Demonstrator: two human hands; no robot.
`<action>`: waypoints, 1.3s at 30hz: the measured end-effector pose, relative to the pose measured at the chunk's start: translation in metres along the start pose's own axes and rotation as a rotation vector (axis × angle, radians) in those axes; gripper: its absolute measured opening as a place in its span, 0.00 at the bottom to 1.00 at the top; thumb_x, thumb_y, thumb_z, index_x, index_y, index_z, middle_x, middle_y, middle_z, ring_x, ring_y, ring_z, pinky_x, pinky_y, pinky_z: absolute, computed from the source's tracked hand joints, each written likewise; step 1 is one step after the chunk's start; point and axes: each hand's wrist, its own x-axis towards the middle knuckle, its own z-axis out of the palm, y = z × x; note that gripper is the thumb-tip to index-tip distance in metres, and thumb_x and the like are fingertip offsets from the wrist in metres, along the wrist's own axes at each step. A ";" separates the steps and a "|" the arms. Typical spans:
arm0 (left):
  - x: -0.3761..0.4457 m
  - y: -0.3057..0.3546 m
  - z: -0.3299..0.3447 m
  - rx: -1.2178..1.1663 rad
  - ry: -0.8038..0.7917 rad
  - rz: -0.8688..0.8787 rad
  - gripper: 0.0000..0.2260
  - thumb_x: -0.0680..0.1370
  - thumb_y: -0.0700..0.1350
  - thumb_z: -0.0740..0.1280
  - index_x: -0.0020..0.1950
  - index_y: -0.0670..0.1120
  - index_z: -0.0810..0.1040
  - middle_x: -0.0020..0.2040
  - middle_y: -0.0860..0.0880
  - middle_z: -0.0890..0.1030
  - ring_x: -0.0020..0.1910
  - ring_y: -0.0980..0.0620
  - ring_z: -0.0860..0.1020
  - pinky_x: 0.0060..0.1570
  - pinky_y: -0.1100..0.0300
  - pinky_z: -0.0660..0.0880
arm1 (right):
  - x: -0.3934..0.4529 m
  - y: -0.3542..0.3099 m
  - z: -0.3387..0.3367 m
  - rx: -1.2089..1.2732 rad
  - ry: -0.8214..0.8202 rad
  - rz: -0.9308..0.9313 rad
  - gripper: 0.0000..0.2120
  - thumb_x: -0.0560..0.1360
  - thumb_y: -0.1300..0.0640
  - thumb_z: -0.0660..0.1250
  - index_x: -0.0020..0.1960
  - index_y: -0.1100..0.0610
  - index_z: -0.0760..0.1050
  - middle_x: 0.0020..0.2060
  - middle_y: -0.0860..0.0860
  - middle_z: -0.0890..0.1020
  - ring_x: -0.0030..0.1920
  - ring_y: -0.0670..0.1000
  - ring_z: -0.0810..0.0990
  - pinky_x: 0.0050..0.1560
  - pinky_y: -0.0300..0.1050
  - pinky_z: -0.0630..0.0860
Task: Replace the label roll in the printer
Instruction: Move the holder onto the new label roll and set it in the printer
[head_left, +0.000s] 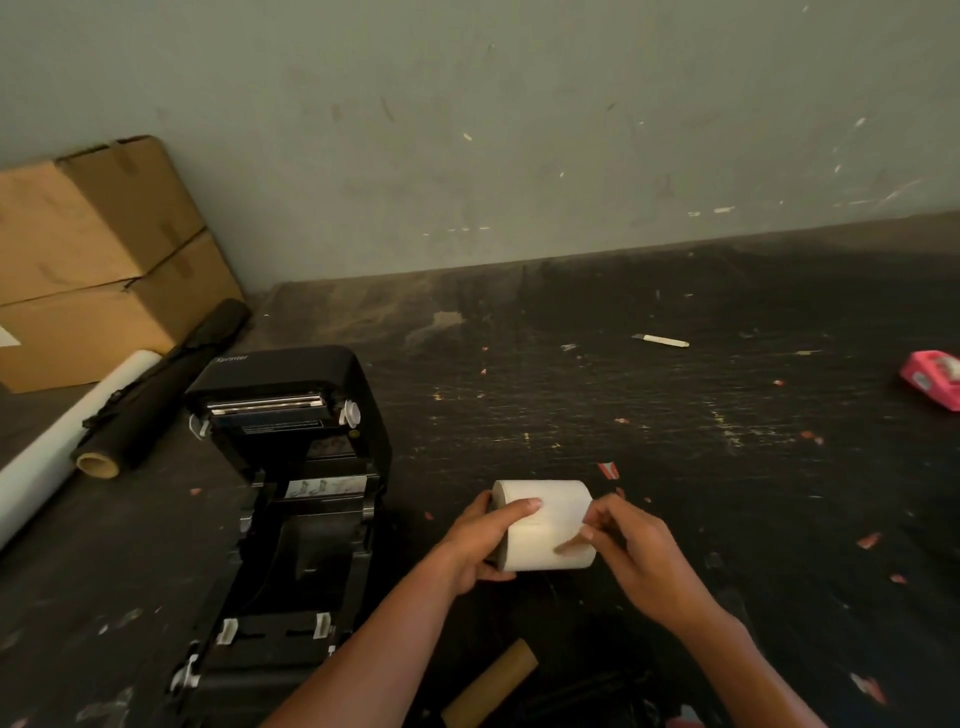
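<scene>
Roll (545, 522) held by both hands' fingers (524, 505), center frame; open printer (291, 467) left, two boxes (93, 249) upper left, one tube (493, 686) bottom.

My left grip (480, 540) wraps the roll's left end, thumb laid across its top. My right grip (631, 545) pinches at its right edge with thumb and forefinger, both forearms angled inward.

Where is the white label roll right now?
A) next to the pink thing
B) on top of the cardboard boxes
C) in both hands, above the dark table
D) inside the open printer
C: the left hand and right hand both grip the white label roll, to the right of the open printer, whose bay holds no roll.
</scene>
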 end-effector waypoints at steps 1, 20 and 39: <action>0.000 0.000 -0.001 -0.011 -0.003 -0.005 0.43 0.59 0.60 0.78 0.71 0.59 0.65 0.61 0.46 0.73 0.56 0.44 0.75 0.48 0.46 0.80 | -0.006 0.002 -0.002 0.019 0.028 0.032 0.09 0.75 0.61 0.66 0.48 0.48 0.73 0.42 0.45 0.79 0.46 0.41 0.78 0.44 0.39 0.77; -0.007 -0.007 0.002 -0.246 0.036 -0.068 0.41 0.57 0.50 0.81 0.68 0.51 0.68 0.61 0.40 0.75 0.57 0.38 0.75 0.51 0.39 0.77 | -0.024 0.074 0.008 -0.269 0.123 0.609 0.10 0.73 0.54 0.68 0.52 0.47 0.71 0.50 0.46 0.74 0.46 0.43 0.73 0.52 0.43 0.75; -0.100 -0.074 -0.031 -1.034 -0.153 0.232 0.37 0.57 0.49 0.82 0.64 0.49 0.74 0.55 0.36 0.82 0.54 0.33 0.80 0.48 0.38 0.77 | -0.076 0.008 0.033 -0.124 -0.252 0.851 0.31 0.69 0.34 0.66 0.61 0.56 0.73 0.52 0.52 0.78 0.52 0.50 0.78 0.48 0.42 0.74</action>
